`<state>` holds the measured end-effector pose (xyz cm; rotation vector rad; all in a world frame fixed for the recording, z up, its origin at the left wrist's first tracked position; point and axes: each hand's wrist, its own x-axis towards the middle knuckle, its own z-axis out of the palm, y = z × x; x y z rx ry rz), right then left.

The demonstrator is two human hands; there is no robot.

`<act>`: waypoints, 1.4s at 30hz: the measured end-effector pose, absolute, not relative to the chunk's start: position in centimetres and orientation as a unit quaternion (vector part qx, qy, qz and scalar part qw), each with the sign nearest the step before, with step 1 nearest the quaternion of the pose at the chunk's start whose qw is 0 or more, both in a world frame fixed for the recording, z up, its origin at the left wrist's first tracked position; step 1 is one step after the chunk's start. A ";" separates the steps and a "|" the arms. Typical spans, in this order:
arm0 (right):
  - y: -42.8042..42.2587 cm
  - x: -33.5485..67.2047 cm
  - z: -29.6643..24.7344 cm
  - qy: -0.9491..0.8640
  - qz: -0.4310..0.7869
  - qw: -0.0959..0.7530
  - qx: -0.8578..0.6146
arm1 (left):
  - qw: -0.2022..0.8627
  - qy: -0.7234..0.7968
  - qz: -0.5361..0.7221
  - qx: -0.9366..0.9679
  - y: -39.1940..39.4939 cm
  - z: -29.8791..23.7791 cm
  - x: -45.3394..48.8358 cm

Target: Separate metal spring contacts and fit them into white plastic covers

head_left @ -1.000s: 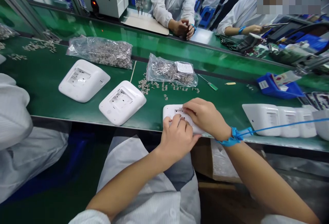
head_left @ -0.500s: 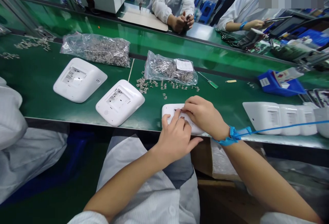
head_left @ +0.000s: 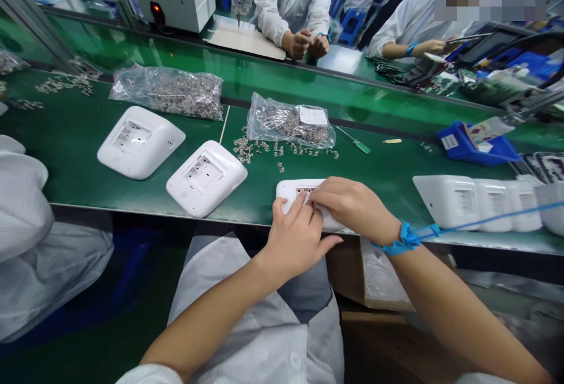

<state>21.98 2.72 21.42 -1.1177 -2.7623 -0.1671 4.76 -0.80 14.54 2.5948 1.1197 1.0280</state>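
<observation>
A white plastic housing (head_left: 289,189) lies back side up at the near edge of the green conveyor belt (head_left: 74,137). My left hand (head_left: 296,236) rests on its near side, fingers curled and pressing on it. My right hand (head_left: 349,204) lies over its right half, fingertips pinched at the recess in the housing's back; whatever they pinch is too small to name. A blue wrist strap (head_left: 403,238) with a coiled cord circles my right wrist. Loose small metal clips (head_left: 247,149) lie scattered just beyond the housing.
Two more white housings (head_left: 140,141) (head_left: 206,177) lie to the left, and a row of housings (head_left: 480,202) stands at right. Two clear bags of metal parts (head_left: 170,91) (head_left: 291,124), a green screwdriver (head_left: 356,143) and a blue tray (head_left: 476,144) sit farther back. Other people in white coats work across the belt and at left.
My right hand's fingertips have shifted slightly left over the housing's recess and my left hand has stayed pressed on it. The view has drifted slightly.
</observation>
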 end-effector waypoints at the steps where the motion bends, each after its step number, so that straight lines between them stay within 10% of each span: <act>1: 2.6 22.7 21.5 -0.920 -0.045 0.116 -0.371 | 0.065 0.372 0.338 0.862 -1.0 14.6 4.5; 4: 2.0 26.9 21.3 -0.822 -0.106 0.258 -0.497 | 0.031 0.363 0.325 0.873 -1.9 14.5 3.1; 13: -0.7 40.1 16.4 -0.370 -0.214 0.171 -0.888 | -0.149 0.431 0.315 0.833 -4.5 13.6 -4.6; 31: 5.8 15.8 20.5 -0.769 -0.178 -0.002 -0.614 | -0.121 0.660 0.305 0.676 -0.2 13.9 -4.3; 37: 12.1 12.4 18.9 -0.839 0.046 -0.067 -0.538 | -0.133 0.390 0.513 0.753 -2.4 11.7 0.3; 42: 13.0 13.2 19.4 -0.853 0.061 -0.028 -0.518 | -0.081 0.288 0.419 0.857 -1.2 11.3 4.1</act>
